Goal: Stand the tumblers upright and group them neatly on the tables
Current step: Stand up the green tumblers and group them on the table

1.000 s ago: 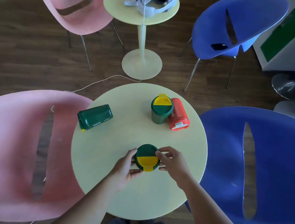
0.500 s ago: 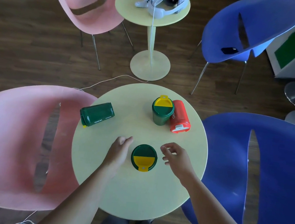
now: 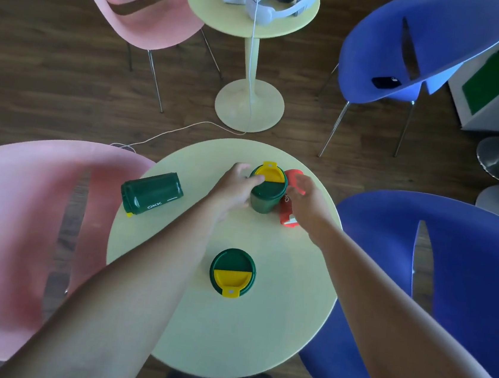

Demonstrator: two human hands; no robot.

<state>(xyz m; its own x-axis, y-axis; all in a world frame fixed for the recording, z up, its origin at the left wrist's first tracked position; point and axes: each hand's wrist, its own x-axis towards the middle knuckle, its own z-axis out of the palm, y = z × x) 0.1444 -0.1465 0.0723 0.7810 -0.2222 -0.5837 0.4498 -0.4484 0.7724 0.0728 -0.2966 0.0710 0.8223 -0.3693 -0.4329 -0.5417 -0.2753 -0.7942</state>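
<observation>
Hands spread: left hand (image 3: 236,184) against upright green tumbler (image 3: 266,192), right hand (image 3: 306,200) half-hiding red tumbler (image 3: 288,216).

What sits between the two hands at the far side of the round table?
In the head view, an upright green tumbler stands between the left hand and right hand.

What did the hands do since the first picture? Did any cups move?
Both hands let go of the near green tumbler and reached forward across the table. The left hand now touches the far green tumbler; the right hand is at the red tumbler. No tumbler visibly moved: the red one and the green OKK tumbler still lie sideways.
</observation>
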